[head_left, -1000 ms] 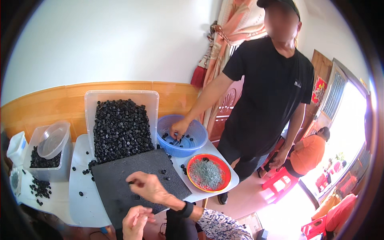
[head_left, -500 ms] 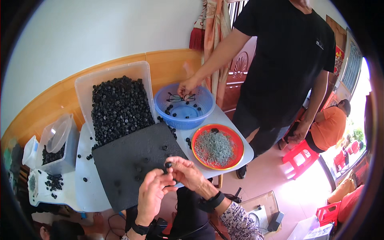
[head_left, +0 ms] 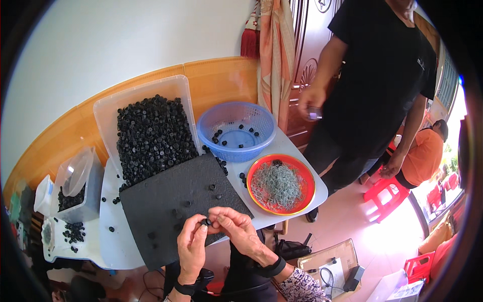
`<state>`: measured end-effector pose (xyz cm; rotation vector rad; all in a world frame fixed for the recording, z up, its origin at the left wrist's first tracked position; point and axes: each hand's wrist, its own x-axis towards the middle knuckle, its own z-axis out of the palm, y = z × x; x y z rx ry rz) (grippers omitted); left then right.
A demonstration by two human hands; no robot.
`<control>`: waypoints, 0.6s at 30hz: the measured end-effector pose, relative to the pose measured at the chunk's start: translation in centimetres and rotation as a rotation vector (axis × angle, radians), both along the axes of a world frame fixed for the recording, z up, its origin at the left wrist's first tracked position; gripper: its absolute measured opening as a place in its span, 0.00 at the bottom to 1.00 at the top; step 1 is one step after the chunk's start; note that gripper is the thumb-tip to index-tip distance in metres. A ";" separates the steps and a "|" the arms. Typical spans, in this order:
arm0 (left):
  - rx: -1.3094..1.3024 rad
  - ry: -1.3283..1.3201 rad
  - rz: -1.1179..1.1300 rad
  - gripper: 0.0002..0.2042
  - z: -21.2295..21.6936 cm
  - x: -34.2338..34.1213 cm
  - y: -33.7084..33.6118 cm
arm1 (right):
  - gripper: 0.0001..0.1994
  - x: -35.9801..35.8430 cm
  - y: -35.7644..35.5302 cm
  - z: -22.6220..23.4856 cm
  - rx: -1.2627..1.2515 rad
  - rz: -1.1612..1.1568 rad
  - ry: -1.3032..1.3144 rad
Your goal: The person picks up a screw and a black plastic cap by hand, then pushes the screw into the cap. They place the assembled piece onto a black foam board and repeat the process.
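My left hand (head_left: pixel 191 244) and my right hand (head_left: pixel 237 230) meet over the near edge of a dark grey foam mat (head_left: pixel 171 201). Together they pinch one small black round part (head_left: pixel 206 221) between their fingertips. A few more black parts lie loose on the mat. Behind it stands a clear plastic bin (head_left: pixel 108 108) heaped with several such black parts (head_left: pixel 151 133). To the right sit a blue basket (head_left: pixel 236 131) holding a few black parts and a red plate (head_left: pixel 307 173) of thin grey metal pieces (head_left: pixel 276 183).
A standing person in black (head_left: pixel 377 85) holds a small object beside the table's right end. Another person in orange (head_left: pixel 422 156) crouches near red stools (head_left: pixel 385 194). Small clear containers (head_left: pixel 75 183) with black parts stand at the left. A cardboard box (head_left: pixel 329 261) lies on the floor.
The camera view has tilted down and closer. The standing person's hand has left the blue basket and now holds something at waist height. My hands came together on a black part.
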<state>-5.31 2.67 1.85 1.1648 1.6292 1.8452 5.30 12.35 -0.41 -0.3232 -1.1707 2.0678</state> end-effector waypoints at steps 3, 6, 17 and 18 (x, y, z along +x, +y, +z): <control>0.020 -0.321 -0.115 0.11 -0.7 -0.2 0.1 | 0.13 0.0 0.4 -0.7 -0.063 0.053 0.037; -0.044 -0.280 -0.136 0.11 -1.0 -0.6 -0.2 | 0.12 0.1 0.6 -0.8 -0.076 0.093 0.022; 0.078 -0.808 -0.277 0.10 -0.3 -1.5 -0.3 | 0.11 -0.8 1.1 -0.9 -0.345 -0.009 0.074; 0.082 -0.820 -0.306 0.11 -0.7 -1.7 -0.5 | 0.11 -0.9 0.6 -0.2 -0.221 -0.038 0.003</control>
